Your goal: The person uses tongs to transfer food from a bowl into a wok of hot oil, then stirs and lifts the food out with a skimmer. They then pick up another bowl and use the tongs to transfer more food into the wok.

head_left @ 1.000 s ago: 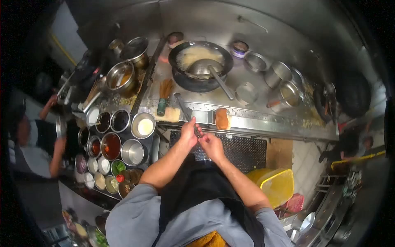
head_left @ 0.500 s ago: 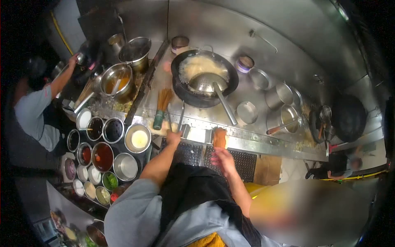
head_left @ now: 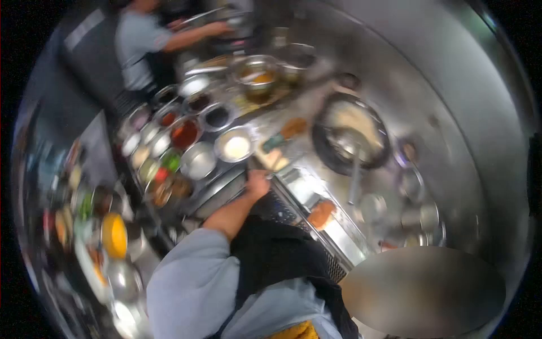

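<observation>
The view is smeared by motion. My left hand (head_left: pixel 258 183) is at the front edge of the stove counter, its fingers curled closed. A thin metal edge or handle shows beside the fingers, but what they hold is not clear. Close by lies a bamboo wok brush with a green grip (head_left: pixel 273 142). A folded orange-brown cloth (head_left: pixel 322 214) rests on the counter edge to the right, with no hand on it. My right hand is out of view. Beyond, a black wok (head_left: pixel 320 148) holds bubbling pale liquid, and a metal strainer (head_left: pixel 342 144) sits in it, its handle toward me.
On the left stand several metal bowls of sauces and ingredients, including one with pale yellow contents (head_left: pixel 236 147) and a red sauce bowl (head_left: pixel 185 133). A pot of orange liquid (head_left: pixel 258 73) is behind. Another person (head_left: pixel 138 42) works at the far left. Metal pots (head_left: pixel 420 217) stand at right.
My head has turned left, swinging the scene to the right and tilting it. My right hand was by the orange-brown cloth and has left the view. My left hand remains at the counter edge.
</observation>
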A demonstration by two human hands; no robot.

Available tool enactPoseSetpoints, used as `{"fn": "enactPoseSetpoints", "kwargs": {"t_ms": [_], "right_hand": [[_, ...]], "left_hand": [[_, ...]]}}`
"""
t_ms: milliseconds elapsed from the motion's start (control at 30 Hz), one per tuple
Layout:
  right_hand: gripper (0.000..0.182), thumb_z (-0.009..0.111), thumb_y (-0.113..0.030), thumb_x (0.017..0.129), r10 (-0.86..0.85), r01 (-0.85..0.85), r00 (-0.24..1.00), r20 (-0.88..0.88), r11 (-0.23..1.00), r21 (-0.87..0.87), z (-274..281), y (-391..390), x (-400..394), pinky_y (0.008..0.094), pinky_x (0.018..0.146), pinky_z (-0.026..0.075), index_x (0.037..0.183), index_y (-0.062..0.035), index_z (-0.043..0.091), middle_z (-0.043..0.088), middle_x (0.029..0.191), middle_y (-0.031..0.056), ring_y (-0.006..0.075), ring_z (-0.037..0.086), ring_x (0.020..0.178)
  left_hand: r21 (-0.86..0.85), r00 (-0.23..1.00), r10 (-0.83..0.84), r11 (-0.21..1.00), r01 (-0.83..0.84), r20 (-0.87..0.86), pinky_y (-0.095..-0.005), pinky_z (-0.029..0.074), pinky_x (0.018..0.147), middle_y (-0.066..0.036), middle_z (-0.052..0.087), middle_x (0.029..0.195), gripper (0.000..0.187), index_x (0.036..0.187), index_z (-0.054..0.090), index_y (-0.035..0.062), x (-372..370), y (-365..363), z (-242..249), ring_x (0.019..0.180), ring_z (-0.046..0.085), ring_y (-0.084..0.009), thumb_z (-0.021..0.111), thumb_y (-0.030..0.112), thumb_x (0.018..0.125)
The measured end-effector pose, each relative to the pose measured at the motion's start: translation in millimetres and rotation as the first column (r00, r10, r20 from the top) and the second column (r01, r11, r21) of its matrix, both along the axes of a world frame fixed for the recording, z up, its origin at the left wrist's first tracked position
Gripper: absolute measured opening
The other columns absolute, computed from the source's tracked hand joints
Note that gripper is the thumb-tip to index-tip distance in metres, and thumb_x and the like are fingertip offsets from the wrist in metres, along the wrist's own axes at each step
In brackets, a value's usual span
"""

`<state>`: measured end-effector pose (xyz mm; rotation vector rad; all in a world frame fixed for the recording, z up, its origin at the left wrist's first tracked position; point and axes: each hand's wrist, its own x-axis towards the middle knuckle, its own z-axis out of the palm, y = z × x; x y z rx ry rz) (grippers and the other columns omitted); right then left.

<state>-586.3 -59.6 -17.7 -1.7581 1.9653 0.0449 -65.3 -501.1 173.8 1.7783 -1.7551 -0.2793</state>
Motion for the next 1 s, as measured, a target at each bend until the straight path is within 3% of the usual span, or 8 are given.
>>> {"fn": "enactPoseSetpoints", "kwargs": {"t_ms": [67, 200, 300, 400, 500, 600, 700, 1000], "right_hand": [[0.023, 0.059, -0.026, 0.082, -0.180, 0.143, 0.975, 0.133, 0.959, 0.245, 49.5, -29.9, -21.0, 0.0479, 0.064, 0.048, 0.079, -0.0046, 0.065, 0.062, 0.072, 0.0136, 0.0301, 0.057, 0.061], [0.023, 0.058, -0.026, 0.082, -0.476, 0.337, 0.841, 0.256, 0.832, 0.440, 98.7, -139.5, -48.9, 0.0471, 0.063, 0.048, 0.080, -0.0046, 0.065, 0.062, 0.072, 0.0133, 0.0296, 0.057, 0.060], [0.023, 0.057, -0.026, 0.083, -0.451, 0.288, 0.831, 0.326, 0.850, 0.442, 123.1, -225.9, -27.4, 0.0465, 0.062, 0.048, 0.080, -0.0047, 0.065, 0.062, 0.072, 0.0131, 0.0293, 0.057, 0.060], [0.023, 0.057, -0.026, 0.084, -0.335, 0.170, 0.856, 0.394, 0.901, 0.399, 146.7, -300.9, 18.6, 0.0459, 0.061, 0.047, 0.080, -0.0047, 0.064, 0.062, 0.072, 0.0128, 0.0289, 0.057, 0.060], [0.023, 0.056, -0.026, 0.084, -0.175, -0.001, 0.872, 0.457, 0.933, 0.359, 171.5, -351.8, 85.6, 0.0453, 0.060, 0.047, 0.080, -0.0047, 0.064, 0.062, 0.072, 0.0126, 0.0286, 0.057, 0.059], [0.023, 0.056, -0.026, 0.085, -0.053, -0.134, 0.869, 0.492, 0.932, 0.337, 184.4, -372.1, 143.9, 0.0447, 0.058, 0.047, 0.081, -0.0047, 0.064, 0.062, 0.071, 0.0124, 0.0282, 0.057, 0.059], [0.023, 0.055, -0.026, 0.085, 0.009, -0.199, 0.864, 0.503, 0.925, 0.325, 193.5, -381.2, 174.2, 0.0441, 0.057, 0.047, 0.081, -0.0047, 0.064, 0.062, 0.071, 0.0122, 0.0279, 0.057, 0.059], [0.023, 0.053, -0.025, 0.087, 0.081, -0.254, 0.890, 0.450, 0.906, 0.339, 193.9, -390.8, 183.0, 0.0423, 0.054, 0.046, 0.081, -0.0048, 0.063, 0.061, 0.071, 0.0115, 0.0269, 0.057, 0.058]], "left_hand": [[0.554, 0.976, 0.210, 0.819, -0.149, -0.049, -0.0491, 0.050, 0.089, -0.019, 0.066, 0.109, 0.031, 0.102, 0.070, 0.0071, 8.9, 54.4, 39.3, 0.103, 0.063, -0.0370, 0.061, 0.022, 0.076], [0.619, 0.929, -0.307, 0.776, 0.118, 0.208, -0.0460, 0.053, 0.083, -0.021, 0.069, 0.098, 0.028, 0.088, 0.074, 0.0039, 64.1, 191.6, -103.8, 0.092, 0.067, -0.0345, 0.055, 0.024, 0.081], [0.776, 0.934, 0.299, 0.536, -0.332, 0.193, -0.0441, 0.054, 0.079, -0.019, 0.070, 0.098, 0.024, 0.089, 0.074, 0.0038, 72.0, 337.5, -192.6, 0.087, 0.068, -0.0348, 0.056, 0.018, 0.083], [0.920, 0.892, 0.391, 0.386, 0.062, -0.225, -0.0423, 0.054, 0.073, -0.017, 0.071, 0.096, 0.019, 0.088, 0.074, 0.0024, 77.4, 480.3, -115.1, 0.081, 0.067, -0.0325, 0.059, 0.013, 0.081], [0.958, 0.583, 0.780, -0.075, -0.276, 0.229, -0.0393, 0.053, 0.067, -0.013, 0.071, 0.085, 0.013, 0.084, 0.074, 0.0044, 53.4, 561.1, -201.5, 0.074, 0.067, -0.0251, 0.064, 0.008, 0.078], [0.950, 0.708, 0.687, 0.303, -0.071, -0.167, -0.0358, 0.041, 0.044, -0.009, 0.058, 0.058, 0.038, 0.061, 0.063, 0.0064, 15.3, 634.0, -153.9, 0.048, 0.048, -0.0193, 0.059, 0.030, 0.091], [0.990, 0.485, 0.874, 0.080, -0.114, -0.014, -0.0363, 0.051, 0.065, -0.015, 0.066, 0.076, 0.015, 0.087, 0.073, 0.0067, -9.8, 604.4, -113.3, 0.070, 0.064, -0.0232, 0.067, 0.018, 0.080], [0.973, 0.512, 0.858, 0.137, -0.187, -0.022, -0.0357, 0.054, 0.064, -0.015, 0.068, 0.073, 0.016, 0.078, 0.073, 0.0049, -23.8, 586.8, -94.9, 0.067, 0.067, -0.0253, 0.062, 0.017, 0.077]]}}
